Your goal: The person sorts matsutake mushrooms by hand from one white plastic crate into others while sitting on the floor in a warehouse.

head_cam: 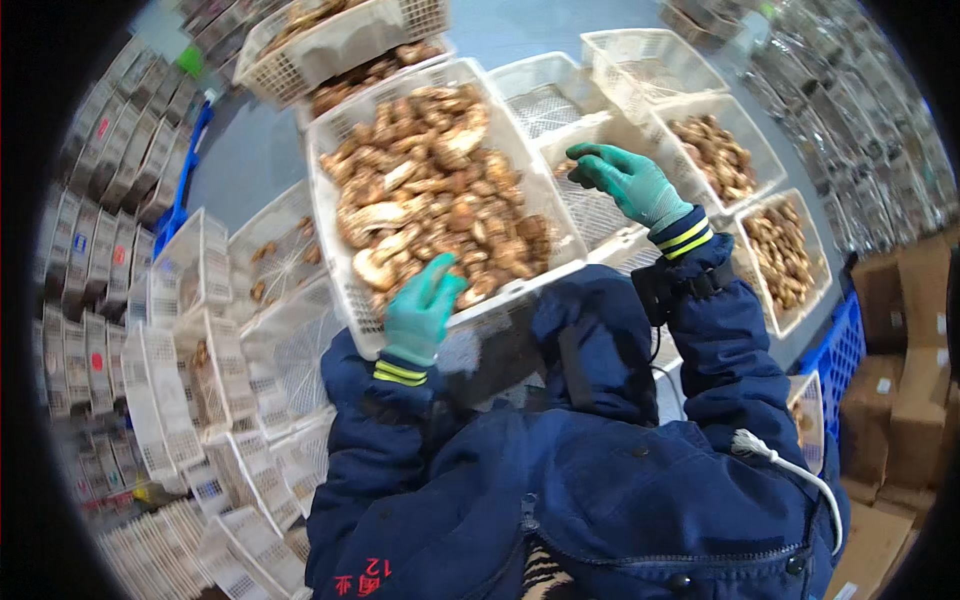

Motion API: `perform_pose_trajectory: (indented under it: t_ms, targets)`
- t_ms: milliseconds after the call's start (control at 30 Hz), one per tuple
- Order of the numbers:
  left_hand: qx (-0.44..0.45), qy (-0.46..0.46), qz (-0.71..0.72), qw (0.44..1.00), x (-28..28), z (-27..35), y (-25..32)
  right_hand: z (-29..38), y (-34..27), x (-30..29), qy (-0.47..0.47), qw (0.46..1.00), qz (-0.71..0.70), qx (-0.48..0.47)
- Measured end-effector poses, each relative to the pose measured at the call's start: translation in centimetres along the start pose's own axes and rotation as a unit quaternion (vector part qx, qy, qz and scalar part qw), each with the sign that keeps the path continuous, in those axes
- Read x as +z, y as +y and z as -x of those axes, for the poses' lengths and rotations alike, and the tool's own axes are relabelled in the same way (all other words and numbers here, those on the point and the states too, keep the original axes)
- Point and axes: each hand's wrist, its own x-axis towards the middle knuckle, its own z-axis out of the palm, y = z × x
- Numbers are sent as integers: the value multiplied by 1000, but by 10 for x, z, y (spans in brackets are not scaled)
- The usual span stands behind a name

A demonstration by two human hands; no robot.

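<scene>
A white plastic crate (566,259) heaped with brown mushrooms (450,195) stands in front of me. My left hand (420,311), in a green glove, lies over the crate's near edge with its fingertips at the mushrooms; whether it holds one cannot be told. To the right, my right hand (626,180), gloved too, hovers over a white crate (585,202) with a few mushrooms at its far side. Its fingers are bent and partly apart, with dark fingertips; whether something small is between them is unclear.
Crates of sorted mushrooms (712,157) (780,251) stand at the right, near a blue plastic crate (844,337) and cardboard boxes (915,390). On the left are sparsely filled crates (277,255) and stacked crates (105,150). A mushroom crate (345,52) rests tilted on another beyond the heap.
</scene>
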Motion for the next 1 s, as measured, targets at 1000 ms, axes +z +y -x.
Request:
perform_pose_trajectory:
  t_ms: [1000]
  targets:
    - [123,56,-71,988,-7,3,2,-129,41,128,-72,846,517,112]
